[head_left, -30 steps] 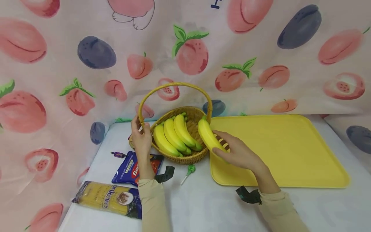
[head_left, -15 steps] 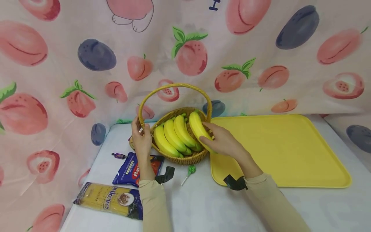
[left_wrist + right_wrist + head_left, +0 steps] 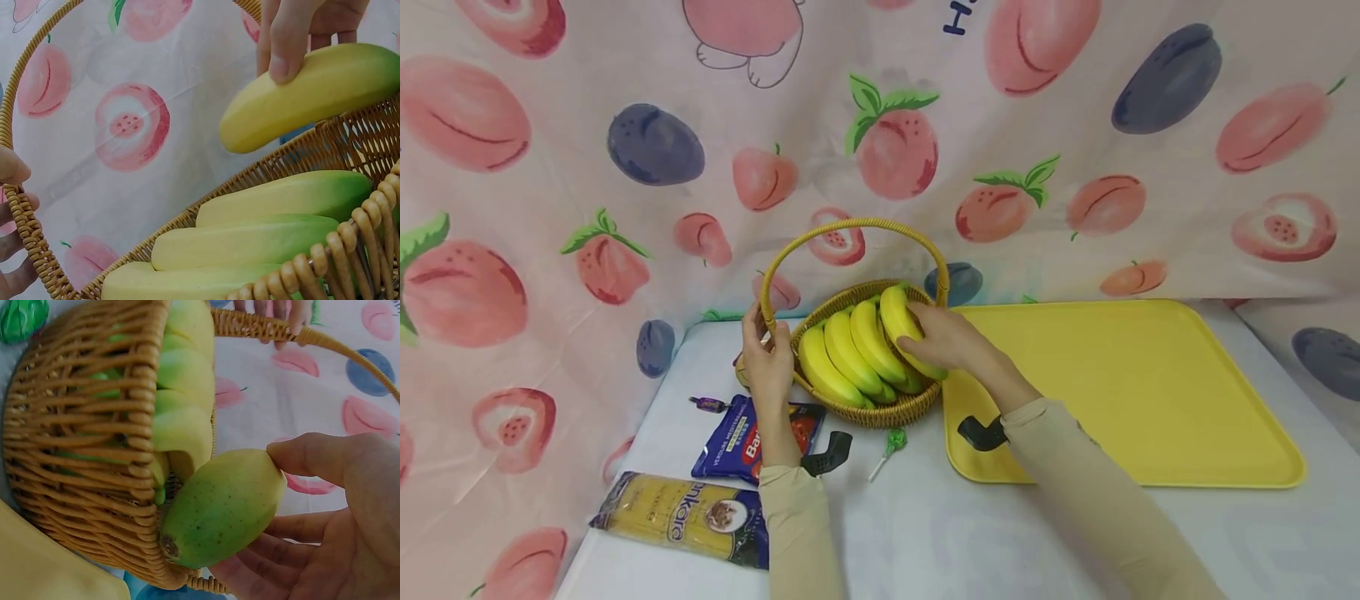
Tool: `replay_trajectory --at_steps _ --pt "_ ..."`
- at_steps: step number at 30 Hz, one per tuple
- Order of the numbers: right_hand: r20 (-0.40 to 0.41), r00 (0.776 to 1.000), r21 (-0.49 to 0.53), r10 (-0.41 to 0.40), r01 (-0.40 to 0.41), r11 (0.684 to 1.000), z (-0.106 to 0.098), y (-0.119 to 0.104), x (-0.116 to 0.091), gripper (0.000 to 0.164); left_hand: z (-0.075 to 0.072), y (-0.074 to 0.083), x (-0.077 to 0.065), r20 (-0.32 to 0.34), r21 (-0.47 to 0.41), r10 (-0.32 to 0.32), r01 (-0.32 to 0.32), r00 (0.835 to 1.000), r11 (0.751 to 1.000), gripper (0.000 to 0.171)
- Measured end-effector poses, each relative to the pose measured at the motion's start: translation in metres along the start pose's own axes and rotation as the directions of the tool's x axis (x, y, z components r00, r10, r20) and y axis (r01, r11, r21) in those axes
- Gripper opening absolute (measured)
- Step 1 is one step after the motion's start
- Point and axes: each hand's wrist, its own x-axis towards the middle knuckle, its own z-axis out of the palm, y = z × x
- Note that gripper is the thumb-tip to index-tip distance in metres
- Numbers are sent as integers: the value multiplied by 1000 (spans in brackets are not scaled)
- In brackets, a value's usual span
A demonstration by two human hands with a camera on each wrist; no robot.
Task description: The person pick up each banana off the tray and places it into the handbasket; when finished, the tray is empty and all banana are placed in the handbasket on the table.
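My right hand (image 3: 946, 333) pinches a yellow banana (image 3: 892, 312) over the right side of the wicker basket (image 3: 891, 414). In the left wrist view, this banana (image 3: 312, 97) is raised above the rim, fingers and thumb at its upper side. Its green-tinged end (image 3: 219, 509) faces the camera in the right wrist view. My left hand (image 3: 768, 362) grips the basket's arched handle (image 3: 857, 222) at its left base, thumb on one side and fingers on the other. Several more bananas (image 3: 850, 354) lie side by side in the basket.
A yellow tray (image 3: 1120, 392) lies right of the basket. At the left are a blue packet (image 3: 726, 442), a bag of pasta (image 3: 677, 512) and a purple-wrapped candy (image 3: 709, 404). A green lollipop (image 3: 895, 440) lies in front of the basket; fruit-patterned cloth (image 3: 1037, 275) hangs behind.
My right hand has carried the banana leftward from the basket's right edge to over its inside, beside the other bananas. My left hand has stayed on the handle.
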Motion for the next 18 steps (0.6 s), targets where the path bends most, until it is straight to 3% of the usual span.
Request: replay_trajectory --at_steps 18 --pt "104 990 -138 97 -82 987 1 -5 31 67 -1 0 0 15 -3 -21 21 1000 1000 46"
